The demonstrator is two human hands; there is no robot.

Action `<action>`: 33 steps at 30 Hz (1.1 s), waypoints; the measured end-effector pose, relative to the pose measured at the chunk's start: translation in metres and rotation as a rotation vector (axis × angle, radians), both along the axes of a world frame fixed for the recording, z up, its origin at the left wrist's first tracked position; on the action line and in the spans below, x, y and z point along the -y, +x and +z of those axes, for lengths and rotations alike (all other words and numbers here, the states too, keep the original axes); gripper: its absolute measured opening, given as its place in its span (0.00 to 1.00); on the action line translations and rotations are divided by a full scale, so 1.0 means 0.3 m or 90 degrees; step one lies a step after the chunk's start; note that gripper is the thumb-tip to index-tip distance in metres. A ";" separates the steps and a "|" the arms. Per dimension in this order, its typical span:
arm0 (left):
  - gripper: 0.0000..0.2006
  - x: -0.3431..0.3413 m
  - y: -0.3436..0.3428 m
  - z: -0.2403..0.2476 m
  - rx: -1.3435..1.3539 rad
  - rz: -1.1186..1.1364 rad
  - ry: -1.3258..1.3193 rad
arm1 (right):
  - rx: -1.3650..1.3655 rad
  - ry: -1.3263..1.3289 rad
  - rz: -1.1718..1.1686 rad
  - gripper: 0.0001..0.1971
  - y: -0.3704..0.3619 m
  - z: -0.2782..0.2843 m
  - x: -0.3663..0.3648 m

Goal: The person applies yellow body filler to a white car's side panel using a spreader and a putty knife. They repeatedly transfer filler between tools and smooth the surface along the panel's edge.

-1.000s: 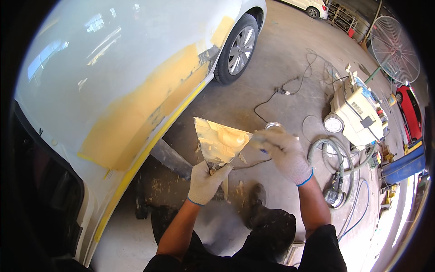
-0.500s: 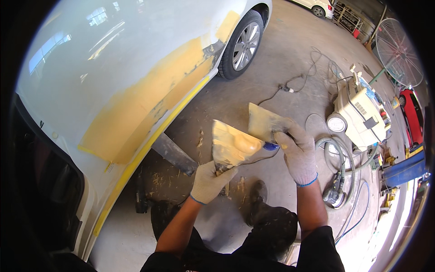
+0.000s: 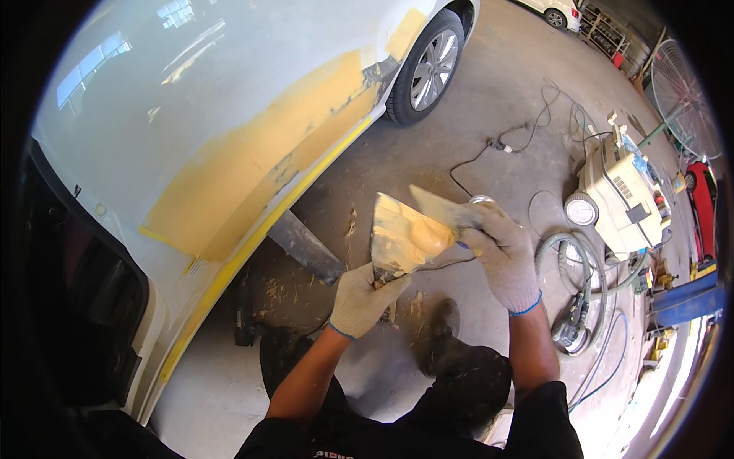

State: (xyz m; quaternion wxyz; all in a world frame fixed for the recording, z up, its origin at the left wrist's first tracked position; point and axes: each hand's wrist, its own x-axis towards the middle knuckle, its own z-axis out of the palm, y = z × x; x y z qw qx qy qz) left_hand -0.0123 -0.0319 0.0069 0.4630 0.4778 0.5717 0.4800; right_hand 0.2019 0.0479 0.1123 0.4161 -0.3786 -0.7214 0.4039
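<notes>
Head view: spreader blade now laid on the filler board.
Right gloved hand [image 3: 501,256] grasping flat metal spreader [image 3: 442,208] has swung onto yellow filler lump [image 3: 417,239]; left gloved hand [image 3: 363,300] grips smeared mixing board [image 3: 394,229] beneath.

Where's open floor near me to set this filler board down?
Bare concrete lies between the car's rear wheel and the white machine, past the black cable. Right of your right hand, hoses and a sander crowd it.

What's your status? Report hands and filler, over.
Left hand grips the filler board. Right hand holds the spreader against it. Yellow filler patch on car, nothing in the way.
</notes>
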 end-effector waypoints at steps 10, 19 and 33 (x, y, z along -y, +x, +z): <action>0.09 0.040 -0.017 0.000 0.151 -0.165 -0.153 | -0.389 -0.267 -0.042 0.22 0.036 -0.068 -0.037; 0.05 0.042 -0.009 -0.022 0.124 -0.168 -0.148 | -0.320 -0.260 0.026 0.25 0.054 -0.108 -0.053; 0.10 0.031 -0.052 -0.009 0.251 -0.164 -0.124 | -0.280 -0.515 0.152 0.34 0.006 -0.247 -0.051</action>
